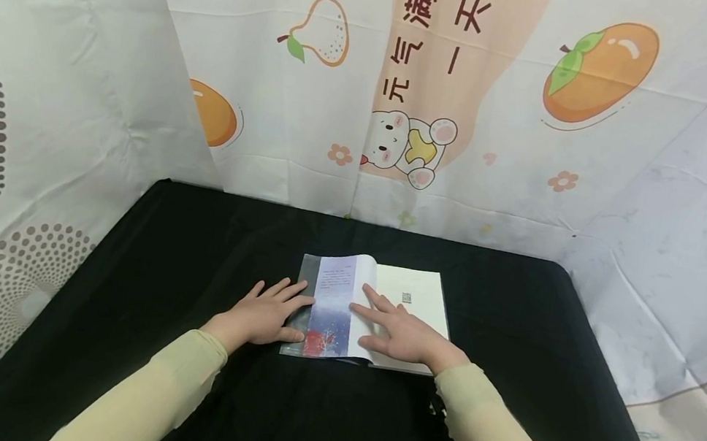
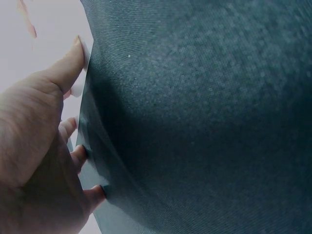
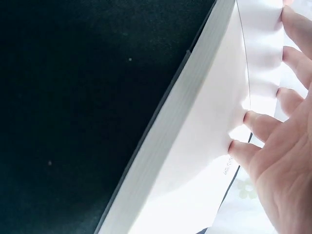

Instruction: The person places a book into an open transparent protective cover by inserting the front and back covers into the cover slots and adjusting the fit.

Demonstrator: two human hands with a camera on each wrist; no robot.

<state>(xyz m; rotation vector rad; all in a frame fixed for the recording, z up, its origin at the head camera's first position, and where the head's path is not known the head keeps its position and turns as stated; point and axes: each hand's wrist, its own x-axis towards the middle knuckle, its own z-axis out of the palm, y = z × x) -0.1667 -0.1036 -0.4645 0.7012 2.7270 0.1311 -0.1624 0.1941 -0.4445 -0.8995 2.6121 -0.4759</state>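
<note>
An opened book (image 1: 415,283) lies on the black-covered table, its cover flap (image 1: 333,299) of purple and blue with a red tree folded out to the left. Clear plastic (image 1: 309,270) edges the flap's left side. My left hand (image 1: 265,316), fingers spread and nearly straight, rests on that left edge. On the white page beside the fold, my right hand (image 1: 406,333) presses with outstretched fingers. The right wrist view shows the thick page block (image 3: 170,131) and the right fingertips on the paper. In the left wrist view the left hand (image 2: 39,126) lies along the cover's edge.
Black cloth (image 1: 204,246) covers the table on all sides of the book. A white curtain (image 1: 469,139) with fruit prints and lettering hangs behind it. More patterned curtains (image 1: 59,140) stand at the left and right. A small shiny object (image 1: 436,409) shows by the right sleeve.
</note>
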